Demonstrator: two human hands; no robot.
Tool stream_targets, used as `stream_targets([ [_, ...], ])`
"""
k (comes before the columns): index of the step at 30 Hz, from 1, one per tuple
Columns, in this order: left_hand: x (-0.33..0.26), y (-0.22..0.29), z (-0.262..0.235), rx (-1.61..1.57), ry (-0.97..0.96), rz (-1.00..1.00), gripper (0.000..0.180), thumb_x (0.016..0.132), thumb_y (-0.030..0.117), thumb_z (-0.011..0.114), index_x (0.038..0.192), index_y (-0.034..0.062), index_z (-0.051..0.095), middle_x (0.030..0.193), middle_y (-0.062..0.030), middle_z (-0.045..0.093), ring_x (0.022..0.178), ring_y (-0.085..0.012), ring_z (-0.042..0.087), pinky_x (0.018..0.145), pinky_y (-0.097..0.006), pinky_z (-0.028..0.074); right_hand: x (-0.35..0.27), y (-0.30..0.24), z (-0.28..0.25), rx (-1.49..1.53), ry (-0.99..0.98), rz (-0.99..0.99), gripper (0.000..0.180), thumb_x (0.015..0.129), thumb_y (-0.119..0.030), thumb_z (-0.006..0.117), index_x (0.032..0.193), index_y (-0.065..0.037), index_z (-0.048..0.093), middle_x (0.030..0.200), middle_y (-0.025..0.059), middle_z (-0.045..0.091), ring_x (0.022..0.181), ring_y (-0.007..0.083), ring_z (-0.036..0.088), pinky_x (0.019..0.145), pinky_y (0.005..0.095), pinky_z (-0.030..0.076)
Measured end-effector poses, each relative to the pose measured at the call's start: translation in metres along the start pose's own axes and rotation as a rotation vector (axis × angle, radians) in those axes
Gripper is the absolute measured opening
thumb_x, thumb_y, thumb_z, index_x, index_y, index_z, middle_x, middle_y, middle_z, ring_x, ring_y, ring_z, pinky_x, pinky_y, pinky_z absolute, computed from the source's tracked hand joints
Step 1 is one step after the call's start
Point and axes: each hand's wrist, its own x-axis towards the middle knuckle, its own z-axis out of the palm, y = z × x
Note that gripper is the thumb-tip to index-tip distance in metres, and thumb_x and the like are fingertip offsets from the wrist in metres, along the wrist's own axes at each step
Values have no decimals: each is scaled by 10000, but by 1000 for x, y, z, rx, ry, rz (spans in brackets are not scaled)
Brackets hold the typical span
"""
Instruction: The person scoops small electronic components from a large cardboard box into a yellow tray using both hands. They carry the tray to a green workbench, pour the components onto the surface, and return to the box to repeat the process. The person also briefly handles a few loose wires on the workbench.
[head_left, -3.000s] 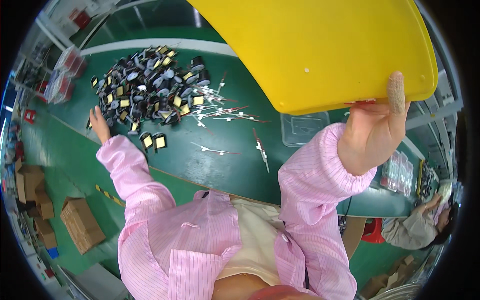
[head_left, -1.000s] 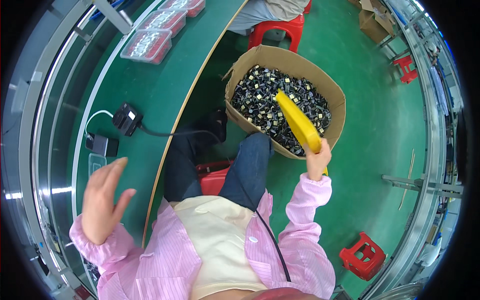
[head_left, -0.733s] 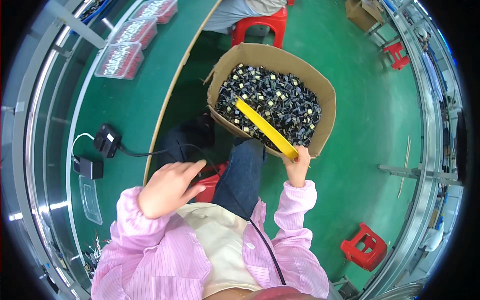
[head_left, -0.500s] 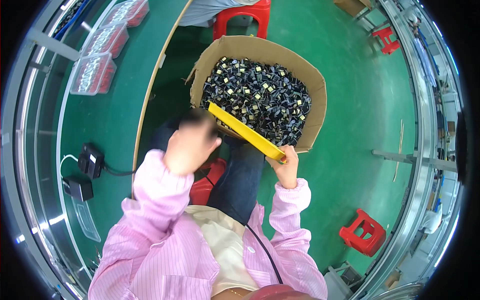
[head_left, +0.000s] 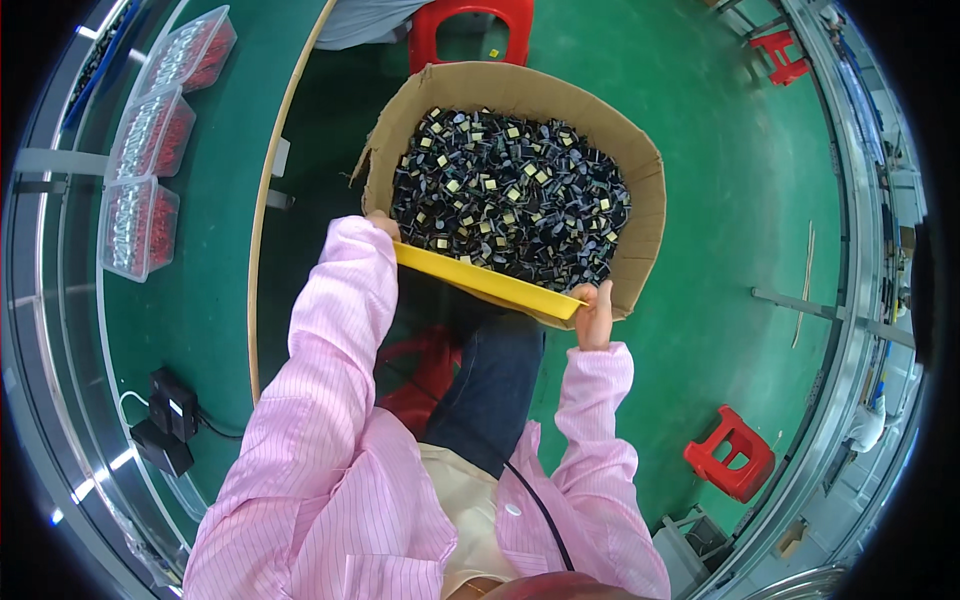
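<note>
A shallow yellow tray point(head_left: 485, 281) stands on its side along the near wall of a large cardboard box point(head_left: 640, 190), with its long edge toward me. My right hand point(head_left: 594, 318) grips the tray's right end, thumb up at the corner. At the other end my left hand point(head_left: 382, 224) is closed on the tray's left corner, its fingers mostly hidden by the pink sleeve and the tray. The box holds a deep heap of small black electronic parts point(head_left: 515, 200), many with pale yellow square pieces. The inside of the tray is turned away from view.
On the left, a green-topped bench point(head_left: 215, 240) carries clear plastic boxes point(head_left: 142, 228) of red and silvery pieces and black power adapters point(head_left: 172, 405). Red stools point(head_left: 730, 455) stand on the green floor. Beyond the cardboard box, part of another person point(head_left: 370, 22) shows beside a stool.
My left hand has moved from a blurred spot above my lap to the tray's left end. The tray has turned to lie more level across the box's near side.
</note>
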Motion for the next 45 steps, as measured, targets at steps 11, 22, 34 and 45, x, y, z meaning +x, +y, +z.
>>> stream_targets([
  [11, 32, 71, 4, -157, -11, -351, 396, 773, 228, 508, 1117, 40, 560, 1169, -184, 531, 1108, -313, 497, 922, -382, 383, 71, 126, -69, -436, 348, 909, 308, 820, -155, 570, 1082, -29, 470, 1032, 141, 533, 900, 298, 569, 715, 397, 528],
  [22, 130, -10, 45, 11, -194, 131, 280, 724, 208, 634, 989, 120, 643, 910, -116, 646, 809, -255, 624, 739, -335, 479, 98, 176, -103, -406, 252, 1324, 397, 740, -231, 628, 1083, -45, 552, 979, 150, 583, 858, 266, 585, 738, 365, 489],
  [34, 165, -8, 51, -1572, -102, 138, 76, 689, -4, 571, 754, -16, 535, 787, -148, 572, 761, -266, 612, 642, -413, 537, 118, 130, -75, -481, 248, 835, 314, 655, -151, 682, 908, 20, 613, 890, 172, 608, 783, 264, 598, 672, 373, 463],
  [45, 116, 13, 31, -1497, -59, 202, 599, 591, -142, 360, 1176, -50, 449, 1090, -167, 547, 1012, -278, 553, 861, -327, 452, 99, 212, -102, -503, 222, 556, 193, 699, -75, 630, 860, 32, 631, 747, 83, 631, 627, 187, 598, 593, 304, 463],
])
